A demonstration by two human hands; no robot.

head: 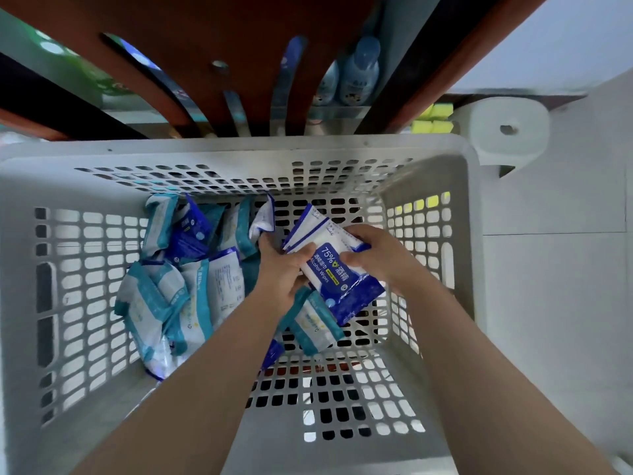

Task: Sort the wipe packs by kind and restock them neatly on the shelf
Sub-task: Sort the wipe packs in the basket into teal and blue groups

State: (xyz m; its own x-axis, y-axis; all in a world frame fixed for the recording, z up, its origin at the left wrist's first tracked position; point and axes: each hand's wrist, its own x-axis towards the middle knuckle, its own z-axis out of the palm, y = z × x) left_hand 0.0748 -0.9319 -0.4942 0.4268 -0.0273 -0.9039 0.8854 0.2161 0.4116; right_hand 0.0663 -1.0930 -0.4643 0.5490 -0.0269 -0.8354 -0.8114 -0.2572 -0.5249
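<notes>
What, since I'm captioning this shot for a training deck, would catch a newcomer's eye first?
The left hand and right hand grip a blue alcohol wipes pack inside a white slotted basket. Left of them, a jumble of teal packs lies on the basket floor. Beyond it, pale blue bottles stand on a shelf.

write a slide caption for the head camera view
Left hand and right hand hold a blue alcohol wipe pack above teal packs in a white basket.
</notes>
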